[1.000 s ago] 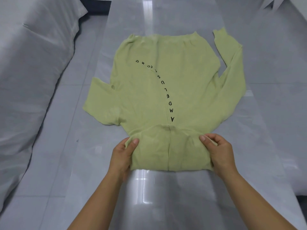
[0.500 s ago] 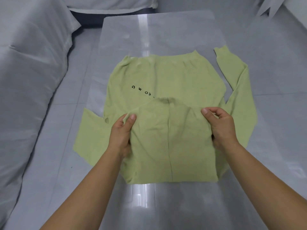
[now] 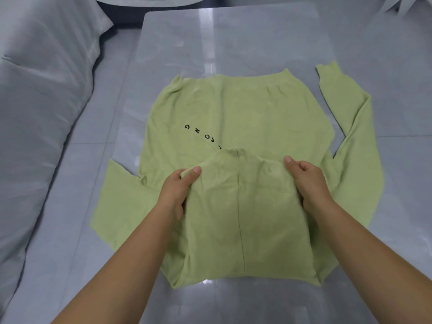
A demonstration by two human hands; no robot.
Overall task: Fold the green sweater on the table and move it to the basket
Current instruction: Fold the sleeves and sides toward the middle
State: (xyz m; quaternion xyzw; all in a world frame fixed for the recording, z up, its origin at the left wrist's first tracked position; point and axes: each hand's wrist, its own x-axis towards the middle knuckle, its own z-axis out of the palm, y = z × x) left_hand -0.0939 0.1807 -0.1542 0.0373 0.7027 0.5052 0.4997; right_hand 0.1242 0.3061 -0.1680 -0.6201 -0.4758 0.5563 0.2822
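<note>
Head view: the sweater lies mid-frame on the table. Left hand and right hand pinch its folded flap's corners. It looks soft, light and limp; corners suit gripping.

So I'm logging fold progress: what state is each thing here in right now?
Light green knit sweater: flat on table, near end folded over the lettering.
Its far right sleeve: spread out, unfolded.
Left hand: pinching the folded edge.
Right hand: pinching the folded edge.
</note>
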